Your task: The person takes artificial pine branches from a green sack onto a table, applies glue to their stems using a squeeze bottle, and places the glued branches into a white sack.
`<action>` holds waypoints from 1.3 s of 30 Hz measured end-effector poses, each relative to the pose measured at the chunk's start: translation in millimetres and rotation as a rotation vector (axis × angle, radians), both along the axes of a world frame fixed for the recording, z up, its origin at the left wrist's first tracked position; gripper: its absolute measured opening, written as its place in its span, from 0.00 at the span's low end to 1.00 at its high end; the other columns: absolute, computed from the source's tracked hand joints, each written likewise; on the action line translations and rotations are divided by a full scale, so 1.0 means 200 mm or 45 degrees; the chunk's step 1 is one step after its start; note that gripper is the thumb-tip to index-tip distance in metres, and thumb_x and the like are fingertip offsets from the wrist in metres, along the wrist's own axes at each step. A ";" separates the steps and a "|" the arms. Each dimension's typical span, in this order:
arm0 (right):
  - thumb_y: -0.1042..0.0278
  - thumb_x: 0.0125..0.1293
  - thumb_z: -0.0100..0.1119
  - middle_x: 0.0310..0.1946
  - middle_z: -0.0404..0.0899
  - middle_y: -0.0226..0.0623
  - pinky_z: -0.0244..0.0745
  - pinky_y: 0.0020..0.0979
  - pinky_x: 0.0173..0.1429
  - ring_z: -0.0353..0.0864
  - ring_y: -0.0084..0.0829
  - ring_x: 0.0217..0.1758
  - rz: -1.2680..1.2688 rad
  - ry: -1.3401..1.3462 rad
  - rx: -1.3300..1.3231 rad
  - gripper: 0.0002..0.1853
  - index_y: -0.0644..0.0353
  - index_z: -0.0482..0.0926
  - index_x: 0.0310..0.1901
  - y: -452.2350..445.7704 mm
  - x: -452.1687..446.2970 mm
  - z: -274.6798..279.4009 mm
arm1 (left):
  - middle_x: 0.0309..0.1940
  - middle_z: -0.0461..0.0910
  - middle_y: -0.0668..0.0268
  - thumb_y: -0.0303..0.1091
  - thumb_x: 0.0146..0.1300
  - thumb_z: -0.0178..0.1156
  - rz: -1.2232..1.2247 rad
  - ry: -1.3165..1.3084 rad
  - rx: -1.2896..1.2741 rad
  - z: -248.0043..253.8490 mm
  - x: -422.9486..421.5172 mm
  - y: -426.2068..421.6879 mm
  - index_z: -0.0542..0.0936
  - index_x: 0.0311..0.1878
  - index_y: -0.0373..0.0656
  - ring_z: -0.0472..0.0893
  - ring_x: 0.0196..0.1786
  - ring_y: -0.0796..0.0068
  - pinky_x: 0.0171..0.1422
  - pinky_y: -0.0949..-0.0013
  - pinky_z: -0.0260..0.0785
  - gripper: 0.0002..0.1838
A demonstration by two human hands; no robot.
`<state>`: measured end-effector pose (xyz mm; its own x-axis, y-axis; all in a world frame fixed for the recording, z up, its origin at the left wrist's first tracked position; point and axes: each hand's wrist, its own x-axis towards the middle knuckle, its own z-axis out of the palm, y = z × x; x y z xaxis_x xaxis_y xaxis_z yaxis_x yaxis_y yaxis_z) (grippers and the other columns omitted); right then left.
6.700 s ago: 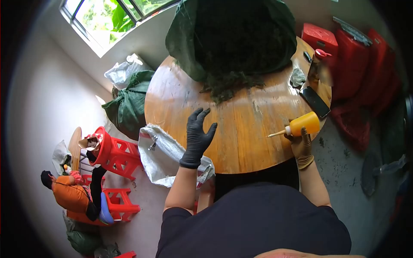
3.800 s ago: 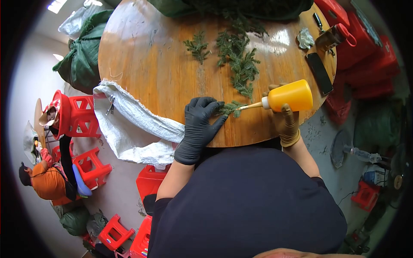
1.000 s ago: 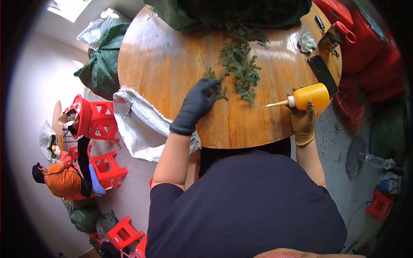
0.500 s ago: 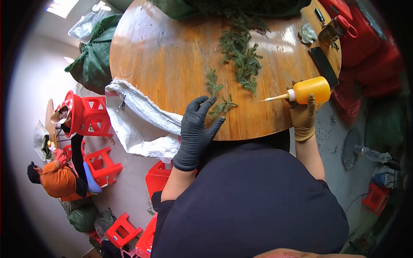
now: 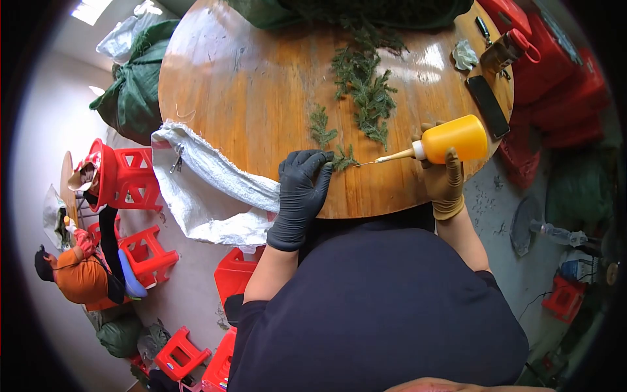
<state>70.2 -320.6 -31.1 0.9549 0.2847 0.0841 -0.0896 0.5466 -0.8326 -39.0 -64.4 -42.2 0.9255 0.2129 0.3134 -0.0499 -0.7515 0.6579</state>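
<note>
My left hand (image 5: 299, 196), in a black glove, has thumb and fingers pinched at the near end of a small green sprig (image 5: 344, 159) over the wooden table. A second small sprig (image 5: 321, 127) lies just beyond it. My right hand (image 5: 445, 179), in a tan glove, is wrapped round a yellow squeeze bottle (image 5: 455, 139) with a long thin nozzle. The bottle is tipped sideways, and its needle-like tip points left, close to the pinched sprig's leafy end. Whether the tip touches the sprig I cannot tell.
On the round table (image 5: 248, 111) lie more green sprigs (image 5: 369, 98), a phone (image 5: 488, 106), a jar (image 5: 501, 52) and crumpled paper (image 5: 464, 55). A white woven sack (image 5: 196, 189) hangs at the left edge. Red stools (image 5: 149, 255) and a person in orange (image 5: 81, 277) are farther left.
My left hand has closed on the nearer sprig, which has shifted slightly right. My right hand has brought the bottle leftward, its tip now near that sprig.
</note>
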 end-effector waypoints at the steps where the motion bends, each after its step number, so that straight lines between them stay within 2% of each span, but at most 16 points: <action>1: 0.48 0.67 0.66 0.57 0.76 0.47 0.78 0.42 0.62 0.80 0.41 0.58 0.005 -0.017 -0.008 0.32 0.58 0.68 0.64 0.01 0.01 0.00 | 0.44 0.83 0.63 0.31 0.58 0.68 0.010 -0.004 -0.031 -0.01 0.01 0.00 0.85 0.47 0.45 0.78 0.51 0.59 0.59 0.58 0.65 0.13; 5: 0.50 0.67 0.66 0.57 0.76 0.46 0.77 0.44 0.63 0.80 0.40 0.57 0.002 -0.055 -0.030 0.31 0.59 0.68 0.63 0.08 0.02 0.03 | 0.43 0.84 0.64 0.29 0.56 0.68 0.027 0.002 0.027 0.01 0.01 -0.01 0.85 0.46 0.45 0.79 0.51 0.59 0.59 0.59 0.65 0.13; 8: 0.47 0.66 0.66 0.59 0.75 0.46 0.75 0.41 0.66 0.79 0.39 0.59 0.038 -0.132 -0.126 0.36 0.58 0.64 0.66 0.12 0.03 0.05 | 0.43 0.84 0.64 0.28 0.54 0.69 0.055 0.024 0.008 0.02 0.02 -0.01 0.85 0.45 0.45 0.79 0.50 0.59 0.59 0.60 0.65 0.14; 10: 0.53 0.65 0.70 0.55 0.78 0.44 0.77 0.43 0.64 0.82 0.38 0.55 0.078 -0.204 -0.083 0.32 0.60 0.67 0.63 0.17 0.05 0.05 | 0.42 0.84 0.63 0.27 0.54 0.70 0.050 0.030 -0.010 0.02 0.02 -0.01 0.85 0.44 0.43 0.79 0.50 0.59 0.58 0.60 0.67 0.13; 14: 0.52 0.65 0.70 0.53 0.79 0.43 0.78 0.41 0.62 0.82 0.37 0.54 0.140 -0.295 -0.135 0.32 0.61 0.67 0.63 0.22 0.07 0.05 | 0.42 0.84 0.63 0.28 0.53 0.70 0.060 0.035 -0.018 0.02 0.03 -0.01 0.85 0.44 0.43 0.79 0.49 0.59 0.58 0.60 0.67 0.13; 16: 0.52 0.66 0.69 0.54 0.79 0.44 0.79 0.41 0.60 0.82 0.37 0.53 0.152 -0.282 -0.123 0.32 0.61 0.67 0.62 0.25 0.07 0.07 | 0.43 0.84 0.64 0.29 0.55 0.69 0.043 0.029 -0.035 0.02 0.03 0.00 0.85 0.45 0.44 0.79 0.49 0.59 0.58 0.60 0.64 0.13; 23: 0.53 0.67 0.68 0.54 0.79 0.45 0.81 0.41 0.57 0.83 0.39 0.53 0.124 -0.308 -0.108 0.30 0.59 0.67 0.61 0.22 0.12 0.06 | 0.43 0.84 0.64 0.26 0.59 0.64 0.018 -0.030 -0.135 -0.01 0.02 0.02 0.85 0.46 0.43 0.79 0.48 0.59 0.56 0.59 0.64 0.11; 25: 0.48 0.66 0.67 0.57 0.76 0.45 0.72 0.42 0.65 0.77 0.37 0.58 0.132 -0.261 -0.191 0.35 0.60 0.65 0.65 0.20 0.11 0.07 | 0.43 0.84 0.64 0.26 0.59 0.63 0.027 -0.030 -0.134 -0.02 0.02 0.02 0.85 0.46 0.43 0.78 0.49 0.60 0.57 0.60 0.63 0.11; 26: 0.48 0.66 0.67 0.57 0.76 0.45 0.72 0.42 0.65 0.77 0.37 0.58 0.131 -0.261 -0.194 0.35 0.60 0.65 0.65 0.20 0.11 0.07 | 0.43 0.84 0.64 0.26 0.59 0.63 0.026 -0.031 -0.136 -0.01 0.02 0.02 0.85 0.46 0.43 0.78 0.49 0.60 0.57 0.60 0.63 0.11; 29: 0.48 0.65 0.67 0.57 0.77 0.45 0.74 0.43 0.63 0.79 0.38 0.57 0.139 -0.273 -0.206 0.35 0.59 0.65 0.65 0.21 0.12 0.07 | 0.43 0.84 0.64 0.27 0.58 0.65 0.036 0.024 -0.108 0.01 0.02 0.01 0.85 0.47 0.45 0.78 0.49 0.60 0.58 0.60 0.63 0.13; 31: 0.52 0.66 0.69 0.54 0.79 0.45 0.82 0.41 0.54 0.84 0.40 0.52 0.154 -0.326 -0.112 0.30 0.59 0.68 0.61 0.23 0.13 0.06 | 0.44 0.83 0.65 0.27 0.55 0.67 0.046 0.020 -0.085 0.01 0.02 0.00 0.85 0.47 0.46 0.78 0.50 0.60 0.59 0.60 0.63 0.15; 34: 0.48 0.65 0.67 0.56 0.77 0.45 0.79 0.45 0.57 0.82 0.43 0.55 0.237 -0.268 -0.218 0.34 0.58 0.65 0.64 0.24 0.13 0.06 | 0.44 0.83 0.65 0.27 0.53 0.68 0.048 0.040 -0.068 0.01 0.02 0.01 0.85 0.48 0.46 0.78 0.51 0.61 0.59 0.60 0.63 0.16; 39: 0.46 0.64 0.69 0.55 0.78 0.45 0.81 0.43 0.56 0.83 0.42 0.54 0.300 -0.360 -0.383 0.35 0.58 0.66 0.63 0.27 0.17 0.04 | 0.43 0.83 0.64 0.24 0.53 0.68 0.070 0.049 -0.053 0.02 0.02 0.00 0.84 0.47 0.43 0.78 0.51 0.60 0.60 0.61 0.64 0.15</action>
